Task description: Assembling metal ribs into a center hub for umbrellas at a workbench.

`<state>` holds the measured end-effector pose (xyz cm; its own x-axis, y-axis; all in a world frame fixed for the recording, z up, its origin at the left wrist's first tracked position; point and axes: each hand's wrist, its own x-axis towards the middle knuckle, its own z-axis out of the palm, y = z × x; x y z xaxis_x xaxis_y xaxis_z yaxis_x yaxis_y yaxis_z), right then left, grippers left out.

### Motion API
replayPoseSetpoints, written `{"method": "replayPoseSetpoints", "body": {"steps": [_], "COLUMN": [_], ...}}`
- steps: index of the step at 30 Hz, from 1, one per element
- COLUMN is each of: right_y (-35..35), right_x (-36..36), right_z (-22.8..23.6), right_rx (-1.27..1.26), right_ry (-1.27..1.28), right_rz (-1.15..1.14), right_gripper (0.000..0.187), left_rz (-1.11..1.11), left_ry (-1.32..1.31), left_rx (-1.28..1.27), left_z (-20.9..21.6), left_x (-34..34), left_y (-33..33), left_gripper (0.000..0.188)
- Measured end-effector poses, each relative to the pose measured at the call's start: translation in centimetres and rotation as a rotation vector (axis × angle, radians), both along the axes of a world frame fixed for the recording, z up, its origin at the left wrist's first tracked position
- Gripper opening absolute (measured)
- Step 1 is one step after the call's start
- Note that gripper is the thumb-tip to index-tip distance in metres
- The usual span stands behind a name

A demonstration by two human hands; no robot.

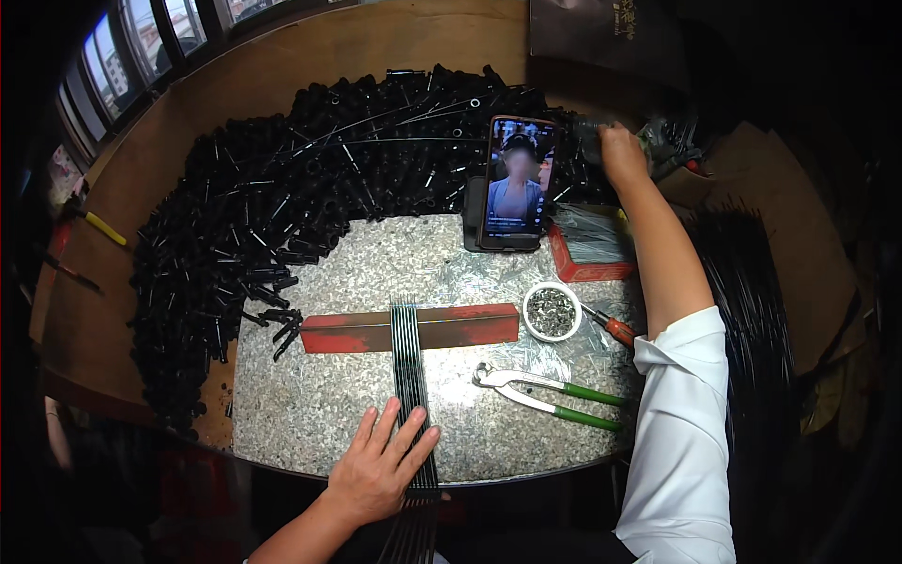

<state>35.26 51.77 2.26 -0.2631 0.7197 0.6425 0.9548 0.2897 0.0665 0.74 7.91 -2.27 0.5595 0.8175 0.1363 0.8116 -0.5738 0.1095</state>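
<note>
My left hand lies with fingers stretched over a row of thin black rods at the table's near edge. The rods run side by side across a red and brown angled bar, their near ends hanging past the edge. My right arm reaches to the far right, and my right hand is closed beside a blurred, see-through thing. Its fingertips are turned away, so what it grips cannot be made out. Pincers with green handles lie right of the rods, below a white bowl of small metal pieces.
Black tubular parts are heaped along the far and left sides. A phone stands upright before the heap. Near my right arm are a red box of thin pale rods, an orange-handled screwdriver and long black rods.
</note>
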Motion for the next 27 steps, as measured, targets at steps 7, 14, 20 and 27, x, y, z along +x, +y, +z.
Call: {"method": "replayPoseSetpoints", "body": {"steps": [7,14,20,27], "right_y": [-4.4,-13.3,-16.0,-17.5], "right_x": [-0.3,-1.1,-1.4,-0.8], "right_z": [1.1,2.9,2.6,1.2], "right_rx": [0.043,-0.427,-0.681,-0.481], "right_ry": [0.183,0.009,-0.23,-0.277], "right_rz": [-0.044,0.255,0.113,0.093], "right_gripper": [0.014,0.011,0.017,0.015], "left_rz": [0.01,0.016,0.013,0.018], "left_ry": [-0.045,-0.066,-0.063,-0.074], "left_rx": [-0.024,-0.006,0.051,0.073], "left_z": [0.4,0.2,0.6,0.0], "left_x": [0.1,0.1,0.2,0.2], "left_y": [-0.2,-0.3,-0.8,-1.4], "left_gripper": [0.061,0.076,0.077,0.063]}}
